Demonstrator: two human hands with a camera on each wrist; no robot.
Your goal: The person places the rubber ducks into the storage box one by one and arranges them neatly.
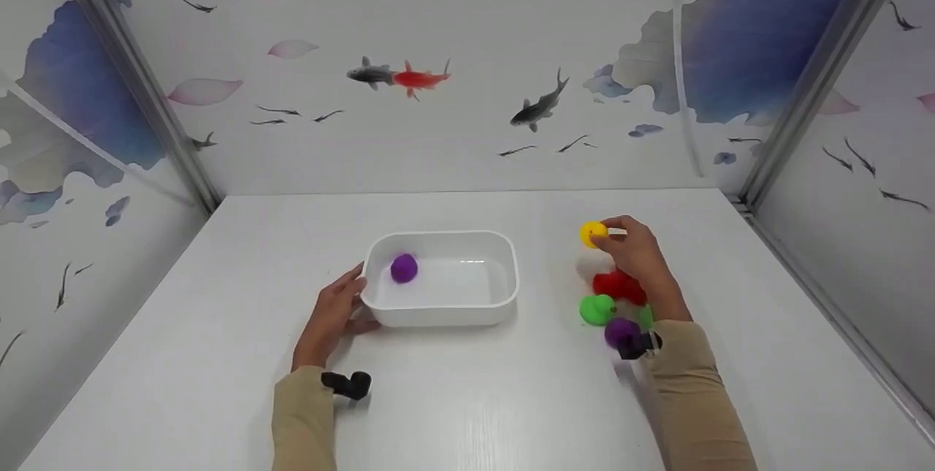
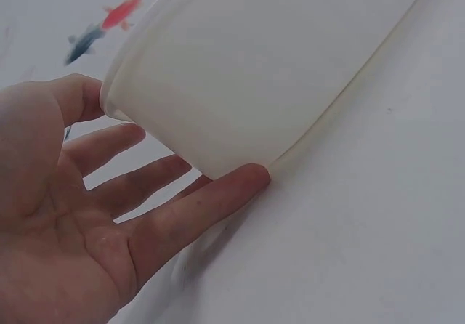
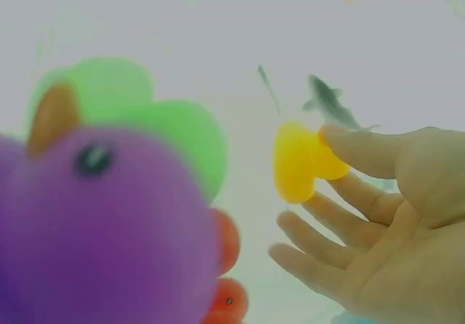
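Note:
My right hand (image 1: 637,252) pinches a yellow toy duck (image 1: 592,234) between thumb and fingertips, held above the table. In the right wrist view the yellow duck shows blurred, with the lower fingers spread beside it. My left hand (image 1: 336,310) rests against the left end of a white plastic box (image 1: 438,316). In the left wrist view its thumb touches the box rim and the other fingers lie loosely spread along the outer wall. Inside the box, toward the left, lies a round purple toy (image 1: 404,268).
Below the right hand and wrist lie red toys (image 1: 619,286), green toy ducks (image 1: 597,309) and a purple toy duck (image 1: 621,331). The purple one fills much of the right wrist view. White patterned panels (image 1: 467,150) enclose the white table (image 1: 467,398) at the back and sides.

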